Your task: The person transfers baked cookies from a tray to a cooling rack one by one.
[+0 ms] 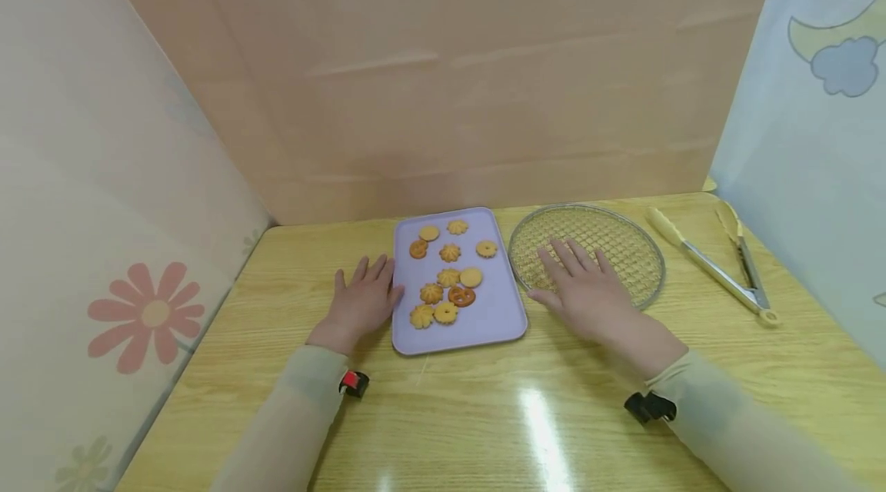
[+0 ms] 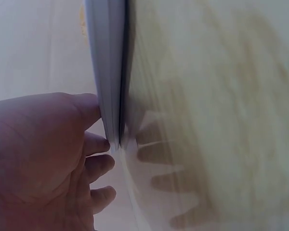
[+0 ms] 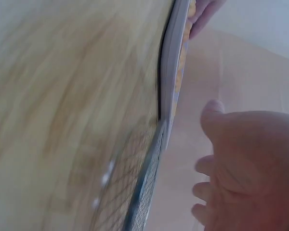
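A lilac tray [image 1: 493,323] lies on the table with several butter cookies [image 1: 450,252] and two small pretzels [image 1: 461,297] scattered over it. My left hand [image 1: 361,298] is at the tray's left side with its fingers extended. In the left wrist view its thumb [image 2: 89,107] meets the tray's edge [image 2: 107,57]. Over the near part of a round wire mesh rack [image 1: 633,261] my right hand [image 1: 588,294] is spread, palm down. From the right wrist view, the right hand [image 3: 253,163] appears raised above the rack [image 3: 145,187], holding nothing.
Metal tongs [image 1: 720,277] with pale tips lie spread apart on the table [image 1: 457,423], right of the rack. A brown paper-like panel [image 1: 450,108] stands behind. Patterned walls close in the left [image 1: 55,192] and right [image 1: 817,169] sides.
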`<state>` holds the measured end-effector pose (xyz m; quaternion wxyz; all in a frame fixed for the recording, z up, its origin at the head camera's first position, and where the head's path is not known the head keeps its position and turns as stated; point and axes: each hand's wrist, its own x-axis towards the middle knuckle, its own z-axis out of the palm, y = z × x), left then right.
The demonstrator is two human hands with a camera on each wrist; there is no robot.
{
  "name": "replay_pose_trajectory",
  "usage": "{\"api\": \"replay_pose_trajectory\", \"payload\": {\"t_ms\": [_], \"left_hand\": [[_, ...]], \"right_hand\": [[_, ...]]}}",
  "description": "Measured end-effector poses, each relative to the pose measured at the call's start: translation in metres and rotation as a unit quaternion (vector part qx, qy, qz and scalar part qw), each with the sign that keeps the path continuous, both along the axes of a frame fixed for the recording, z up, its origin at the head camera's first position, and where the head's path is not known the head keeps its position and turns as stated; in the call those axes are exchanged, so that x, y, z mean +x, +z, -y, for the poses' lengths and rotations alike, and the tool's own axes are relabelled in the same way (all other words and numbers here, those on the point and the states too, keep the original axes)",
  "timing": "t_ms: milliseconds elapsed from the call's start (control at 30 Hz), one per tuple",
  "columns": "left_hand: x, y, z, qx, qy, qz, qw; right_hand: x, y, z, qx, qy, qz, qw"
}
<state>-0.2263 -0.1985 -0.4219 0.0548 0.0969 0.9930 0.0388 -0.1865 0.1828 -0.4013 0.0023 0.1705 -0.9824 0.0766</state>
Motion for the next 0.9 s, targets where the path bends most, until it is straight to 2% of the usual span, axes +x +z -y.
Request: {"api": "replay_pose_trajectory", "payload": {"t_ms": [233, 533, 700, 900], "left_hand": [[-0.002, -0.001, 0.004, 0.003, -0.005, -0.014, 0.9999], [-0.003, -0.004, 0.009, 0.022, -0.019, -0.021, 0.9994], [-0.004, -0.006, 0.013, 0.045, -0.029, -0.020, 0.9984], [-0.008, -0.008, 0.019, 0.073, -0.040, -0.035, 0.9959]], "right_hand": [[-0.002, 0.011, -0.032, -0.015, -0.016, -0.013, 0.9997], [-0.010, 0.000, -0.083, -0.025, -0.042, -0.066, 0.9967], [-0.009, -0.003, -0.109, -0.034, -0.060, -0.066, 0.9954], [-0.004, 0.002, -0.140, -0.028, -0.090, -0.062, 0.9936]]}}
